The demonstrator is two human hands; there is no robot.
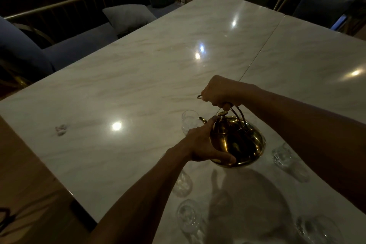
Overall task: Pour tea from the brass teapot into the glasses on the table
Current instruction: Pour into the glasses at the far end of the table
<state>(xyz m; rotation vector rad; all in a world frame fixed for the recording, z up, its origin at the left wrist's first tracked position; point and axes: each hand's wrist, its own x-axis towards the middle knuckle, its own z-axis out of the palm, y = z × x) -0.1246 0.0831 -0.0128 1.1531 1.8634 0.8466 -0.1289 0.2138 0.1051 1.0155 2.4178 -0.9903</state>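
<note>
Brass teapot [237,140] tilted | right hand [219,93] gripping handle | left hand [202,142] cupping body | spout apparently over glass [189,123]

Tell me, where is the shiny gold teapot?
The brass teapot is lower middle, held above the table by both hands, spout at a glass.

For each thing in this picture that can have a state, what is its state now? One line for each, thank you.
Brass teapot: lifted off the table, tilted, lid on, spout toward the far glass.
Right hand: closed on the teapot's handle.
Left hand: supporting the teapot's body.
Far glass: upright at the spout; fill cannot be told.
Other glasses: upright on the table, seemingly empty.
Table: glossy, reflecting lights.
</note>
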